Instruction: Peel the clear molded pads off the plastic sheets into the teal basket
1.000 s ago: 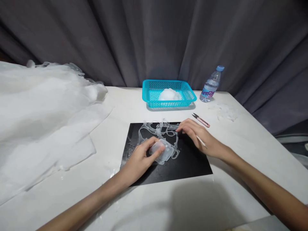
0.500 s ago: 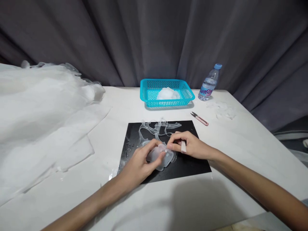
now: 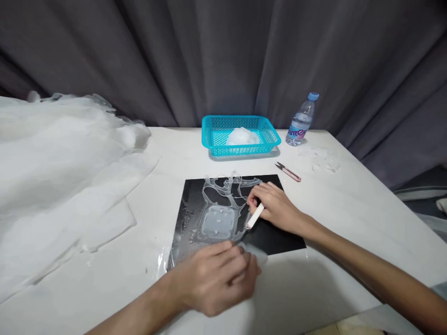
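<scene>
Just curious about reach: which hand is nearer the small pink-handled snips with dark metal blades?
Right. The right hand is over the black rectangular mat, on the wearer's side of the snips; the left hand is farther away, at the mat's near edge.

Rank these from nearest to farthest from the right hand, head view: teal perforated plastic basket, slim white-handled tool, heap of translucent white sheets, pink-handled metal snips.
1. Slim tool: gripped in the right hand.
2. Metal snips: just beyond the hand.
3. Teal basket: farther back, left of the snips.
4. Sheet heap: far left.
</scene>
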The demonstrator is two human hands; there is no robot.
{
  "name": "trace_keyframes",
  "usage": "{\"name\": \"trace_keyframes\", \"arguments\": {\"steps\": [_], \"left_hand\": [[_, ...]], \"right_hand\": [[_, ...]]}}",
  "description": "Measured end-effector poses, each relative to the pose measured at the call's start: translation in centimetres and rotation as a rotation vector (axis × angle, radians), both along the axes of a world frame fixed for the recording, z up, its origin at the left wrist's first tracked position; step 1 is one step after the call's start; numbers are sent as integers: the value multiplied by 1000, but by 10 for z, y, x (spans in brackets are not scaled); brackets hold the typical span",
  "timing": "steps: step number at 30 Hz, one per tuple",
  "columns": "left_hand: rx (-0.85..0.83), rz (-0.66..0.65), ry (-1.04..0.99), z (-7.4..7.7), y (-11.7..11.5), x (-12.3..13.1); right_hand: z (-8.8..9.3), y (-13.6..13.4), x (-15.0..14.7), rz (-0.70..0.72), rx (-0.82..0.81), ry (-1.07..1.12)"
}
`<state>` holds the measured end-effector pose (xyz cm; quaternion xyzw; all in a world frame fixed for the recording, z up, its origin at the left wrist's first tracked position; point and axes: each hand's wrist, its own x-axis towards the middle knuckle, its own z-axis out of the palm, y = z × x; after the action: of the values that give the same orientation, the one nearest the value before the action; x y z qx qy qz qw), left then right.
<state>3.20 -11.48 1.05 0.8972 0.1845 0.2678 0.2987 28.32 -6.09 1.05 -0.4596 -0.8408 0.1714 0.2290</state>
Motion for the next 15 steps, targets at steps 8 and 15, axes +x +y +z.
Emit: {"name": "trace_keyframes", "arguments": {"steps": [8, 15], "left_hand": [[-772, 432, -239, 18, 26, 3], [-933, 396, -304, 14, 27, 5]], "right_hand": [[13, 3, 21, -163, 36, 202], [24, -29, -2, 6, -295, 430]]}}
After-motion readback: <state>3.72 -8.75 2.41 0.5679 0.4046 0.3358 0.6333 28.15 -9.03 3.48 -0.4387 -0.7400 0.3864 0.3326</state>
